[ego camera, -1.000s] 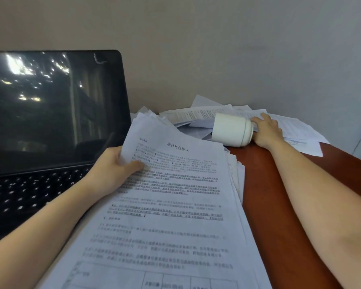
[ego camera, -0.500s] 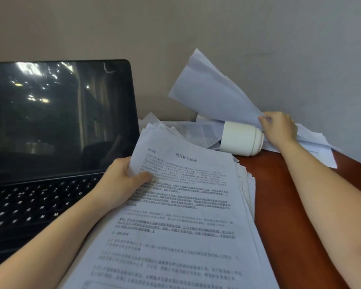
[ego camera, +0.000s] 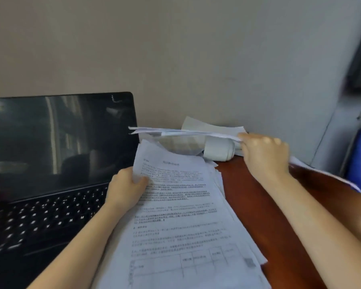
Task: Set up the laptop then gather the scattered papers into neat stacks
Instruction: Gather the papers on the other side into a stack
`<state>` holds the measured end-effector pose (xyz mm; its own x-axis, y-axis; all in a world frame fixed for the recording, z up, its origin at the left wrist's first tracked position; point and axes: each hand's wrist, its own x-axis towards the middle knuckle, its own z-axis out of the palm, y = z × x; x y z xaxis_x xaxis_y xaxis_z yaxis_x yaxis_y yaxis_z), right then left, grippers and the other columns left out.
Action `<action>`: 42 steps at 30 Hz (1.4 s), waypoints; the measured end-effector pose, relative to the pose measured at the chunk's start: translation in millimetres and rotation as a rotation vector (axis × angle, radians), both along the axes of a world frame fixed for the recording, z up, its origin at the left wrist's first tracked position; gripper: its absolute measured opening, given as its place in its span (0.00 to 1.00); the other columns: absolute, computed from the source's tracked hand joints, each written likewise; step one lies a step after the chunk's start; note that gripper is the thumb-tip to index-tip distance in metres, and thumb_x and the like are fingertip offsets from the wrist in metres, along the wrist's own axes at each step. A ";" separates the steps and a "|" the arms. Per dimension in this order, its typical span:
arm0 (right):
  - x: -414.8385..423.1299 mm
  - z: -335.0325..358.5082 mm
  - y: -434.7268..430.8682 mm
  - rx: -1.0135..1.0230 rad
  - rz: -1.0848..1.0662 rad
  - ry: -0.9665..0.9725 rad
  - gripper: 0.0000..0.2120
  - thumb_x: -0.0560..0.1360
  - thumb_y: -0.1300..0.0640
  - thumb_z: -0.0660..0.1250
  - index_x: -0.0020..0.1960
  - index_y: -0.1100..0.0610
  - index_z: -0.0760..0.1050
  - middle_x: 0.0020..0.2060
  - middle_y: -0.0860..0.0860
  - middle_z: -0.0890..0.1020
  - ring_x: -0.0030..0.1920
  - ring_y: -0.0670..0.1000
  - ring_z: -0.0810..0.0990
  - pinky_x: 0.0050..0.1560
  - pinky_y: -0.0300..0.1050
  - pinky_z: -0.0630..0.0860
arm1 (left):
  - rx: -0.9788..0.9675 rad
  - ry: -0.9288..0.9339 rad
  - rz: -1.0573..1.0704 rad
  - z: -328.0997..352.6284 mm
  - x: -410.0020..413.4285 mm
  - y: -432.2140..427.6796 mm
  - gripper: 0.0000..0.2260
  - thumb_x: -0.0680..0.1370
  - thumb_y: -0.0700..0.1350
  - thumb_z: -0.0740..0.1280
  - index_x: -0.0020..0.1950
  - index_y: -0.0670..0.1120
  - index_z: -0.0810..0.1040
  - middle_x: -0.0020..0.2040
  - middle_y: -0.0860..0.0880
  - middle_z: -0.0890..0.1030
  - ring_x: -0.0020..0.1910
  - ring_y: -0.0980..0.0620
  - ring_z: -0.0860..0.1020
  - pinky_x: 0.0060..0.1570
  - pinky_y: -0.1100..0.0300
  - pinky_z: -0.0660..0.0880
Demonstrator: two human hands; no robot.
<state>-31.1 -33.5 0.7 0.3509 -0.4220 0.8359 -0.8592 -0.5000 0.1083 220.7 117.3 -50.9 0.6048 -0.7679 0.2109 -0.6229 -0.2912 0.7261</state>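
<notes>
White printed stack (ego camera: pixel 181 215) in left hand (ego camera: pixel 125 188); text unreadable.

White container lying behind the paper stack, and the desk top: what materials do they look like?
White container: likely matte plastic, possibly glazed ceramic; opaque, smooth, soft highlights, blurred here. Desk top: reddish-brown, glossy lacquered wood or wood-look laminate; a bright light reflection shows near its right edge, no grain readable.

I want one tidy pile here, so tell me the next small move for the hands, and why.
Probably carry the loose white sheets pinched in the right hand across and lay them on the printed paper stack that the left hand grips at its top edge. The sheets hang lifted above the white cylindrical cup lying on its side, clear of it.
</notes>
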 end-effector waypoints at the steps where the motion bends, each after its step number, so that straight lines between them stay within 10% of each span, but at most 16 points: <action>1: -2.1 -0.9 18.7 0.005 0.019 0.050 0.16 0.51 0.71 0.76 0.28 0.57 0.74 0.19 0.51 0.71 0.17 0.54 0.70 0.28 0.32 0.54 | -0.005 0.036 0.035 1.3 -1.3 3.6 0.07 0.76 0.44 0.65 0.46 0.42 0.79 0.42 0.47 0.82 0.40 0.46 0.80 0.43 0.51 0.79; 10: 29.7 -42.5 117.0 0.224 0.236 0.439 0.12 0.55 0.58 0.79 0.28 0.52 0.75 0.24 0.48 0.76 0.23 0.51 0.76 0.28 0.33 0.44 | -0.124 0.277 0.134 -2.8 -12.8 48.8 0.13 0.78 0.44 0.61 0.34 0.42 0.72 0.33 0.49 0.74 0.34 0.49 0.71 0.34 0.57 0.66; 13: 34.2 -55.3 130.1 0.325 0.351 0.432 0.10 0.69 0.51 0.70 0.32 0.54 0.76 0.32 0.49 0.78 0.31 0.51 0.79 0.27 0.38 0.60 | -0.180 0.289 0.133 -7.3 -18.3 56.5 0.14 0.79 0.43 0.59 0.33 0.44 0.68 0.32 0.50 0.71 0.34 0.50 0.69 0.32 0.57 0.64; 17: 27.9 -45.6 105.5 1.016 0.433 0.213 0.30 0.74 0.34 0.52 0.41 0.60 0.76 0.43 0.50 0.78 0.47 0.50 0.76 0.50 0.49 0.74 | -0.192 0.267 0.118 -13.6 -21.7 60.0 0.20 0.81 0.55 0.52 0.39 0.43 0.73 0.38 0.49 0.75 0.39 0.49 0.73 0.45 0.52 0.70; 22: 14.2 -39.4 40.0 1.149 0.036 0.177 0.35 0.70 0.37 0.67 0.72 0.49 0.63 0.69 0.53 0.66 0.70 0.58 0.62 0.66 0.53 0.64 | -0.061 0.114 0.095 -17.6 -18.7 58.6 0.17 0.78 0.53 0.62 0.58 0.41 0.71 0.46 0.50 0.74 0.52 0.42 0.76 0.56 0.46 0.71; 29: 18.9 -43.5 13.2 1.225 -0.116 0.026 0.47 0.69 0.40 0.72 0.77 0.54 0.50 0.75 0.58 0.56 0.74 0.62 0.53 0.71 0.55 0.58 | -0.034 0.081 0.104 -18.6 -16.2 56.8 0.16 0.77 0.49 0.65 0.59 0.41 0.70 0.48 0.49 0.75 0.54 0.40 0.75 0.58 0.43 0.71; 37: 27.8 -67.1 27.8 0.986 0.174 -0.834 0.41 0.71 0.66 0.71 0.77 0.54 0.53 0.69 0.55 0.67 0.68 0.54 0.67 0.63 0.40 0.64 | -0.044 0.073 0.096 -17.7 -19.2 58.2 0.14 0.78 0.48 0.65 0.58 0.41 0.69 0.45 0.52 0.72 0.54 0.40 0.75 0.59 0.45 0.70; 42: 23.9 -60.1 39.7 1.375 0.455 -1.283 0.15 0.72 0.67 0.70 0.59 0.61 0.77 0.54 0.59 0.82 0.47 0.55 0.82 0.48 0.49 0.79 | -0.027 0.115 0.102 -18.4 -18.0 58.2 0.15 0.77 0.50 0.65 0.59 0.42 0.69 0.53 0.45 0.78 0.56 0.40 0.74 0.61 0.44 0.69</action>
